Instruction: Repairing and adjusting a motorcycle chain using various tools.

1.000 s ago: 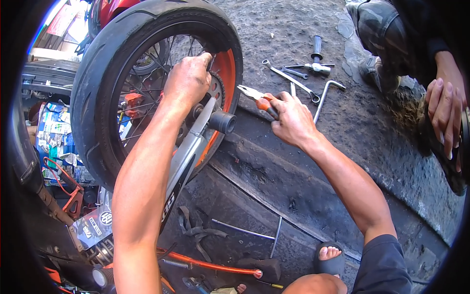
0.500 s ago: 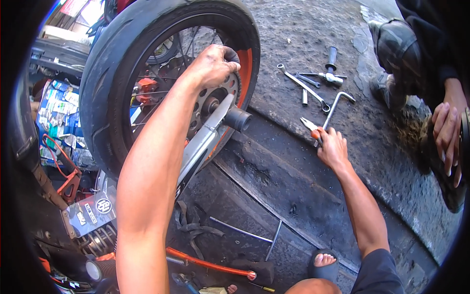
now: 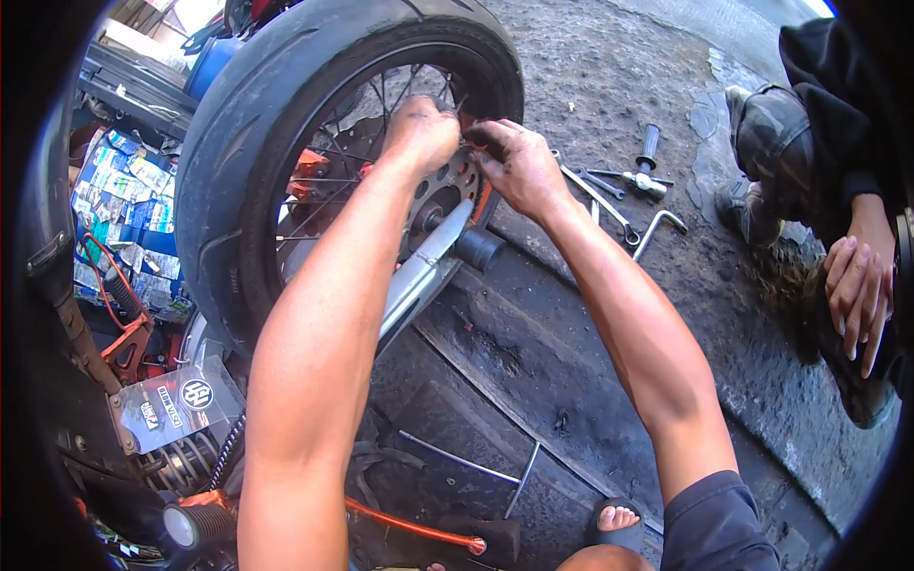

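A motorcycle rear wheel with a black tyre stands at the upper left, its spokes around a perforated metal sprocket. My left hand is closed at the upper edge of the sprocket. My right hand meets it from the right, fingers bent and pinched together at the sprocket's rim. What either hand grips is too small or hidden to name. Below them, the silver swingarm reaches the axle, where a dark cylindrical piece sticks out. No pliers show in the visible part of my right hand.
Wrenches, a hammer and an L-shaped bar lie on the rough ground at right. A T-handle tool rests on the floor below. Another person's clasped hands are at far right.
My right hand has left the tools on the ground, where it held orange-handled pliers, and come up beside my left hand at the sprocket. The view has shifted slightly.
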Motion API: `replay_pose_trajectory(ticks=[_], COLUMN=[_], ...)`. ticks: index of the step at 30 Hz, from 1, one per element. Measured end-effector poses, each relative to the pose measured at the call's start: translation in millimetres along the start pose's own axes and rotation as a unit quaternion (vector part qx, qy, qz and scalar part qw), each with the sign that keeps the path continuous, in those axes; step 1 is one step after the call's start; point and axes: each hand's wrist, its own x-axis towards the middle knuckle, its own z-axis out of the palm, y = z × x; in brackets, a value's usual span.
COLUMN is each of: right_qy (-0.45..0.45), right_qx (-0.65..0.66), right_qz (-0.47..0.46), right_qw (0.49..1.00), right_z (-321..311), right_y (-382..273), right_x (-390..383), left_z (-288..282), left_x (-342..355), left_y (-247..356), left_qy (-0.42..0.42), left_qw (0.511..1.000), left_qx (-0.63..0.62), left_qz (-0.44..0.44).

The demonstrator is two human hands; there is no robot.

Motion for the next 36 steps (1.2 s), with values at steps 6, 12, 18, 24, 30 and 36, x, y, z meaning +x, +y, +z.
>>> replay_pose_trajectory(ticks=[6, 12, 18, 24, 30, 36], right_qy=[-0.092, -0.044, -0.012, 0.024, -0.14, 0.004], right_qx=[0.048, 0.25, 0.343, 0.2, -0.346, 0.029], right_qz=[0.054, 0.191, 0.422, 0.586, 0.375, 0.195], right_qw=[0.993, 0.948, 0.839, 0.785, 0.849, 0.98], right_z=[-3.6, 4.1, -49.7, -120.5, -121.5, -40.7], right_y=[5.7, 20.4, 42.1, 77.1, 68.0, 21.5], right_x=[14.0, -5.3, -74.3, -174.8, -212.8, -109.2], left_z=[-5.1, -7.4, 0.0, -2.1, 9.2, -2.9], left_x=[-6.9, -10.7, -33.3, -29.4, -7.7, -2.9], left_y=[6.7, 11.6, 38.4, 37.5, 24.7, 22.4], left_qy=[0.003, -0.045, -0.067, -0.056, -0.112, -0.14], left_qw=[1.0, 0.997, 0.979, 0.977, 0.962, 0.987], left_qx=[0.004, 0.045, 0.194, 0.206, 0.249, 0.053], left_qz=[-0.013, -0.034, -0.009, -0.015, -0.006, -0.057])
